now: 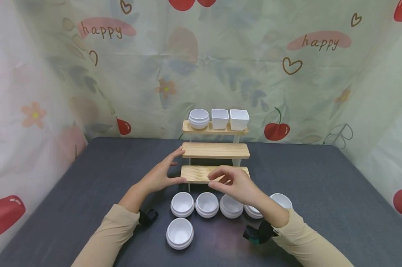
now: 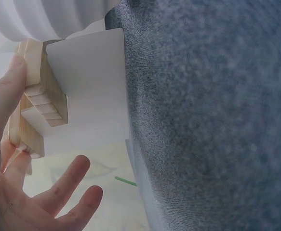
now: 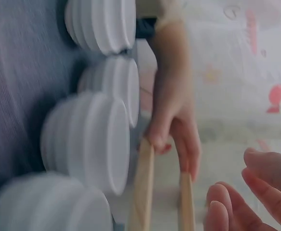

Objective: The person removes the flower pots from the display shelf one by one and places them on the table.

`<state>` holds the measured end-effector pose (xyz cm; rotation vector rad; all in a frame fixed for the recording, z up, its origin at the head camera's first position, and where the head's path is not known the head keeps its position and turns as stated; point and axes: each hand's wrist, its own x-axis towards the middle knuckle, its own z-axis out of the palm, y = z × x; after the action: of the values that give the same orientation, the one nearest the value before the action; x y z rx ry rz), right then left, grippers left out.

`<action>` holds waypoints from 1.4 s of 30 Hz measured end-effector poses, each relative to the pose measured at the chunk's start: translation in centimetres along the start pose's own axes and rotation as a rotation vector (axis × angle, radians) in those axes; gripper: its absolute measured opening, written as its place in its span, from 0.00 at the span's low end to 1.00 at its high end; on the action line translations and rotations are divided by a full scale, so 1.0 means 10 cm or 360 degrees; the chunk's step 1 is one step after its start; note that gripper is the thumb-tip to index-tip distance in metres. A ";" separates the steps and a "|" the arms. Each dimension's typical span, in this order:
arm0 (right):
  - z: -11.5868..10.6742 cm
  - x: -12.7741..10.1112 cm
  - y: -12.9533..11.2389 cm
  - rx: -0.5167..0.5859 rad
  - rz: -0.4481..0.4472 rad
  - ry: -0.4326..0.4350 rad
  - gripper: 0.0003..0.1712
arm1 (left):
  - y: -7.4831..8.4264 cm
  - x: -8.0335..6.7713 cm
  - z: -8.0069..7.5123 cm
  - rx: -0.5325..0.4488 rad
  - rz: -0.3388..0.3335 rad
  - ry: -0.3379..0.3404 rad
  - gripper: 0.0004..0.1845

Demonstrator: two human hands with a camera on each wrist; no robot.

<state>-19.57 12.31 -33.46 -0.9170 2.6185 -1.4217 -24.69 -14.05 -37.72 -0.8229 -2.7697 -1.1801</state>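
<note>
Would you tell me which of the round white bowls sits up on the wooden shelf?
The round bowl at the left end of the top shelf, beside two square cups; the other round bowls stand on the table.

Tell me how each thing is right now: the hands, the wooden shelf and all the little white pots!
Left hand: fingers straight, touching the shelf's left end.
Right hand: held over the bottom step, holding nothing.
Wooden shelf: upright, three steps.
Round pot on top step: upright.
Two square pots: upright, side by side on top step.
Round pots on table: upright, empty, in a row.
Single round pot: upright, empty, nearest.
</note>
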 end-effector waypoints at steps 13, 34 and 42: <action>-0.45 0.19 0.16 -0.0065 0.0190 0.0408 0.15 | -0.03 0.00 0.01 -0.0019 0.0057 0.0018 0.49; -0.81 0.46 0.27 -0.0054 0.0283 0.0997 0.21 | -0.01 -0.01 0.00 -0.0003 0.0056 0.0018 0.48; -0.86 0.58 0.27 -0.0055 0.0338 0.1021 0.23 | -0.01 0.00 0.00 -0.0015 0.0052 0.0011 0.49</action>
<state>-28.08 16.99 -29.09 -0.1696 3.0433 -1.8502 -24.70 -14.13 -37.78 -0.8594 -2.7363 -1.1890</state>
